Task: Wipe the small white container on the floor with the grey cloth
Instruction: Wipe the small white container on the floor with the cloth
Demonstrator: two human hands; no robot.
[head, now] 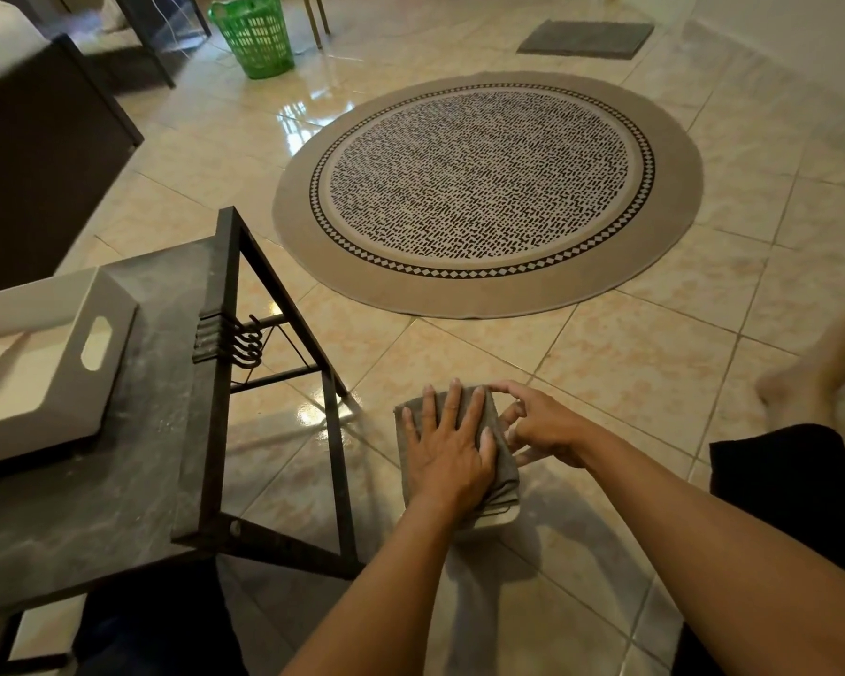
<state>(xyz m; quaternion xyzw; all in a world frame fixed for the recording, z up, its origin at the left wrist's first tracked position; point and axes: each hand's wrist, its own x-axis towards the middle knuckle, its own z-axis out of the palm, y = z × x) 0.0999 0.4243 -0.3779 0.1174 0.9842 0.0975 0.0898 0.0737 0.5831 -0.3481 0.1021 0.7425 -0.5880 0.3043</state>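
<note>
The grey cloth [503, 461] lies draped over the small white container [498, 522] on the tiled floor; only the container's near rim shows below the cloth. My left hand [447, 448] rests flat on top of the cloth with its fingers spread, pressing it onto the container. My right hand [540, 424] is at the cloth's right side, fingers curled against the cloth and the container's side.
A dark metal-framed table [176, 431] stands close on the left with a white tray [69, 363] on it. A round patterned rug [489, 187] lies ahead. Farther back are a green basket [257, 34] and a grey mat [586, 39]. A bare foot [810, 373] is at right.
</note>
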